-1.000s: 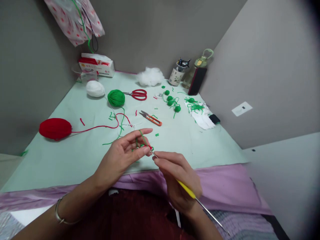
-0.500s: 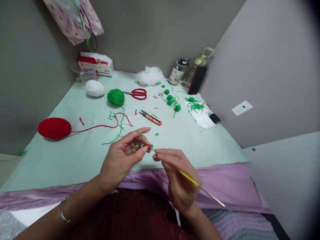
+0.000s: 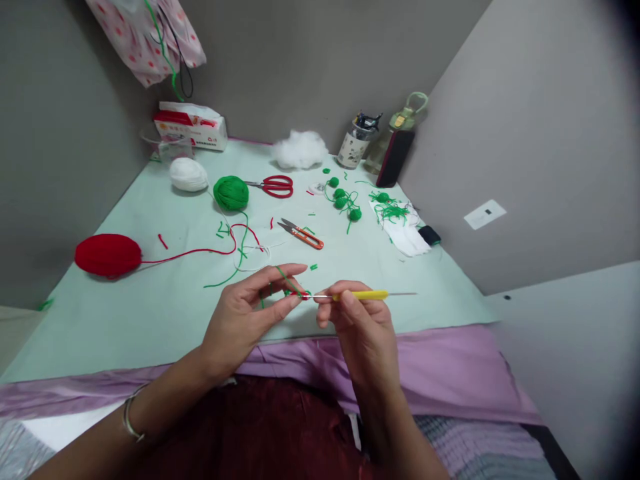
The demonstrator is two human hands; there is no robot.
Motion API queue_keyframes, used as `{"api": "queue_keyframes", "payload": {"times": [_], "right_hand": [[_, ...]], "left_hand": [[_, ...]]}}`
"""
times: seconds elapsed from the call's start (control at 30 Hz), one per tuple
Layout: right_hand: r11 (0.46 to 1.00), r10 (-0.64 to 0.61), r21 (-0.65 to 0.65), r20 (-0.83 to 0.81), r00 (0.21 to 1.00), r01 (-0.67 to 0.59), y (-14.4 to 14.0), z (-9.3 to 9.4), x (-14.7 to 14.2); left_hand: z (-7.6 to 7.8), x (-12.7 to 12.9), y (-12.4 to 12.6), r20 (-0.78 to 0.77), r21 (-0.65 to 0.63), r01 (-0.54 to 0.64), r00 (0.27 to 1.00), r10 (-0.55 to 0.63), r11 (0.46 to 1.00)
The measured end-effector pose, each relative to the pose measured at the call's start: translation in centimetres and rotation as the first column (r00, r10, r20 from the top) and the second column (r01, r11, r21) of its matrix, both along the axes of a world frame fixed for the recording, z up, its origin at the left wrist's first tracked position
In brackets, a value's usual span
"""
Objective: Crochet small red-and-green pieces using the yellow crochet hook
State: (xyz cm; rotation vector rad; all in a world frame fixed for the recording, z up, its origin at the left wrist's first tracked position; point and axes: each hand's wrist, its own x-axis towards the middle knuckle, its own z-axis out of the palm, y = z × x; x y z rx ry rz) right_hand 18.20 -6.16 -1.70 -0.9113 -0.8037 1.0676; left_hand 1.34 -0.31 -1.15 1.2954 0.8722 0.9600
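Between thumb and fingers, my left hand [image 3: 250,310] pinches a small red and green crochet piece [image 3: 304,296]. Green yarn [image 3: 286,276] runs over its index finger and around its other fingers. My right hand [image 3: 363,327] grips the yellow handle of a crochet hook [image 3: 367,295], held nearly level. The hook's metal tip points left and meets the crochet piece at my left fingertips. Much of the piece is hidden by my fingers.
Red [image 3: 109,255], green [image 3: 231,193] and white [image 3: 189,175] yarn balls lie left. Orange thread snips [image 3: 301,234] and red-handled scissors [image 3: 277,187] lie beyond my hands. Further back are white stuffing [image 3: 300,149], small green crochet balls [image 3: 340,198], a pen holder [image 3: 353,147] and a phone [image 3: 395,159].
My right hand has turned, swinging the hook from slanting down to the right to nearly level. My left hand keeps its pinch on the piece with only a slight shift.
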Motion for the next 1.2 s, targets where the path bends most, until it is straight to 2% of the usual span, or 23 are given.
{"api": "queue_keyframes", "payload": {"times": [0.07,0.13,0.17,0.23,0.27,0.3,0.33,0.37,0.43,0.5,0.57,0.73,0.87,1.0,1.03,1.1,1.13,1.2], "right_hand": [[0.998,-0.025,0.068,0.087,0.996,0.019,0.1,-0.2,-0.1],[0.979,-0.129,0.194,0.332,0.934,0.066,-0.2,-0.6,-0.4],[0.957,-0.212,0.279,0.486,0.848,0.08,-0.4,-0.9,-0.6],[0.886,-0.416,0.457,0.71,0.569,0.078,-0.7,-1.6,-1.0],[0.844,-0.506,0.533,0.748,0.43,0.066,-0.8,-1.9,-1.2],[0.806,-0.571,0.588,0.75,0.333,0.059,-0.9,-2.1,-1.4],[0.784,-0.605,0.618,0.741,0.291,0.057,-0.8,-2.3,-1.5],[0.782,-0.606,0.62,0.733,0.309,0.063,-0.7,-2.3,-1.5],[0.824,-0.528,0.56,0.709,0.467,0.082,-0.5,-2.2,-1.4],[0.881,-0.406,0.466,0.651,0.641,0.084,-0.3,-1.8,-1.1],[0.91,-0.334,0.404,0.594,0.732,0.088,-0.2,-1.3,-0.9],[0.925,-0.303,0.36,0.518,0.8,0.117,-0.5,-0.9,-0.6],[0.946,-0.272,0.285,0.429,0.862,0.157,-0.4,-0.7,-0.2],[0.981,-0.133,0.167,0.217,0.967,0.098,0.0,-0.4,0.3],[0.984,-0.111,0.157,0.209,0.972,0.079,0.1,-0.4,0.3],[0.976,-0.158,0.196,0.356,0.921,0.092,0.0,-0.9,0.0],[0.959,-0.231,0.258,0.482,0.845,0.115,0.0,-1.2,-0.3],[0.889,-0.424,0.438,0.673,0.606,0.135,-0.2,-2.0,-0.7]], "left_hand": [[-0.2,0.0,0.1,0.013,-0.054,0.025,1.0,-0.024,0.998],[-0.3,0.2,0.1,0.061,-0.113,0.043,0.997,-0.036,0.993],[-0.3,0.4,0.0,0.102,-0.152,0.056,0.994,-0.041,0.987],[-0.3,0.7,-0.2,0.214,-0.246,0.094,0.976,-0.041,0.965],[-0.3,0.9,-0.4,0.273,-0.295,0.122,0.961,-0.038,0.948],[-0.3,1.0,-0.5,0.328,-0.343,0.158,0.944,-0.04,0.926],[-0.2,1.1,-0.6,0.372,-0.386,0.2,0.927,-0.046,0.9],[-0.1,1.2,-0.7,0.404,-0.422,0.238,0.913,-0.053,0.875],[0.0,1.2,-0.7,0.435,-0.465,0.287,0.898,-0.067,0.837],[0.1,1.1,-0.6,0.435,-0.467,0.291,0.898,-0.07,0.835],[0.2,1.0,-0.5,0.416,-0.443,0.262,0.907,-0.062,0.857],[0.5,0.5,0.0,0.345,-0.377,0.19,0.937,-0.052,0.906],[0.4,0.0,0.2,0.295,-0.365,0.168,0.954,-0.058,0.916],[0.2,-0.1,0.2,0.277,-0.351,0.184,0.957,-0.086,0.918],[0.2,0.0,0.1,0.278,-0.333,0.182,0.956,-0.088,0.925],[0.2,0.4,-0.2,0.274,-0.286,0.156,0.959,-0.076,0.945],[0.2,0.7,-0.4,0.271,-0.268,0.137,0.961,-0.062,0.954],[0.2,1.1,-0.7,0.287,-0.267,0.111,0.957,-0.031,0.957]]}}
